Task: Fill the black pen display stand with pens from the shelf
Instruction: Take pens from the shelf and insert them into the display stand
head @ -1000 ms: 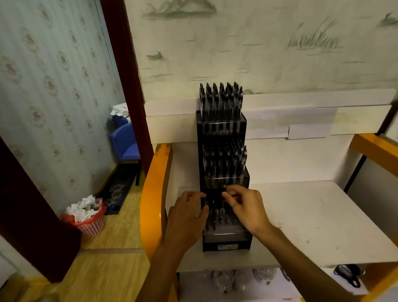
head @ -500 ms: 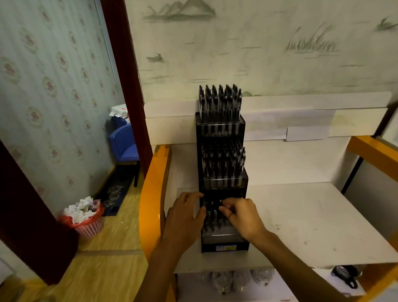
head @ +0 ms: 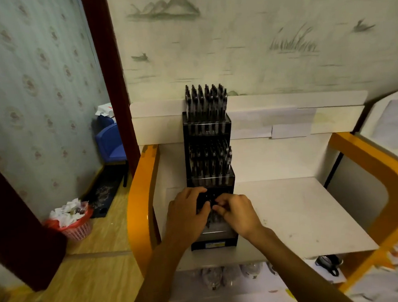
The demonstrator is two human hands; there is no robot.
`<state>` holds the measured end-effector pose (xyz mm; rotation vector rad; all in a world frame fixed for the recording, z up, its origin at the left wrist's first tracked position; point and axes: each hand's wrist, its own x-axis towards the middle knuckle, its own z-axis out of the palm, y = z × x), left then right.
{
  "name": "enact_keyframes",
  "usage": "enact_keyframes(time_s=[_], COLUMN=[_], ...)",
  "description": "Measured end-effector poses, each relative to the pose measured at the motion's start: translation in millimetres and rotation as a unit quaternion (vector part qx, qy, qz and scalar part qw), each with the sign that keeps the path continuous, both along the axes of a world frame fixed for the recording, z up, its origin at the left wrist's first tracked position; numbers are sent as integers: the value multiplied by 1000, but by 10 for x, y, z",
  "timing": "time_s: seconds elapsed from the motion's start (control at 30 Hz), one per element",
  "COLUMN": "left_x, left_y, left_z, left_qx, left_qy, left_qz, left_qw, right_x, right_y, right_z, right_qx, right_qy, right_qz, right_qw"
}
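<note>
Both hands, left hand [head: 186, 216] and right hand [head: 237, 211], are pinching dark pens [head: 209, 206] into the tall black plastic pen display stand's [head: 206, 126] lowest tier, likely needing seating next.

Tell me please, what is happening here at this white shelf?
A person is filling a black pen display stand on the white shelf. Both hands work at its lowest tier: the left hand and the right hand have their fingers among the pens there. The two upper tiers already stand full of pens.
</note>
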<state>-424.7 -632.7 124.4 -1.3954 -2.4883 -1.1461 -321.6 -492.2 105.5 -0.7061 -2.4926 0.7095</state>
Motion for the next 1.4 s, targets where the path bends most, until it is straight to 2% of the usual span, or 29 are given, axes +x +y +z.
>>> enact_keyframes(time_s=[0.2, 0.4, 0.83, 1.1, 1.4], left_x=[277, 812, 2825, 3949, 4749], left_y=[310, 739, 2071, 2798, 3893], left_z=[215, 423, 642, 666, 504], left_qx=[0, -13, -28, -33, -78], left_qy=[21, 16, 28, 18, 25], left_qz=[-32, -86, -148, -196, -232], left_qw=[999, 996, 988, 980, 969], right_x=[442, 1202, 3382, 4570, 5508], right_y=[252, 677, 1739, 2440, 3338], right_z=[332, 499, 689, 641, 411], right_qx=[51, 84, 96, 75, 34], right_qy=[23, 19, 4, 7, 5], right_qz=[-24, -79, -143, -169, -225], right_qw=[998, 993, 985, 983, 974])
